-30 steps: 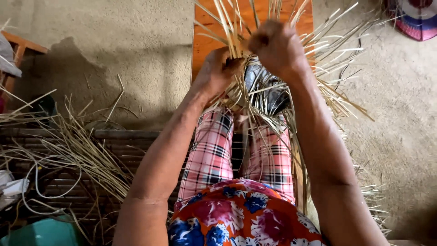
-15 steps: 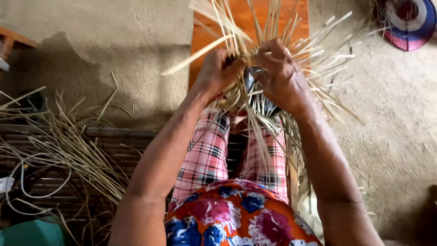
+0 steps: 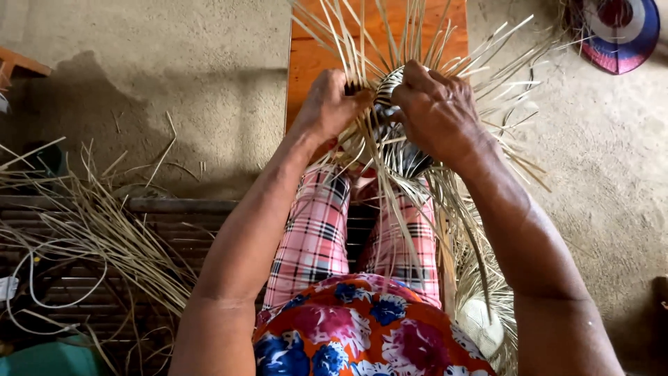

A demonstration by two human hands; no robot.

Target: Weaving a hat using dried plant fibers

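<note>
Two hands: both work one half-woven straw piece [image 3: 391, 104] above the knees.
Left hand [image 3: 332, 104]: fingers pinched on pale strips at its left edge.
Right hand [image 3: 438, 111]: fingers curled over its woven crown.
Behind: orange wooden board [image 3: 316, 56].
Left: loose straw pile [image 3: 104, 230].

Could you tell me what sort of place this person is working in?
Probably a home weaving spot on a bare earthen floor. Both hands, left hand and right hand, work a half-woven straw piece; loose straw lies heaped nearby, beside a woven fan.
</note>
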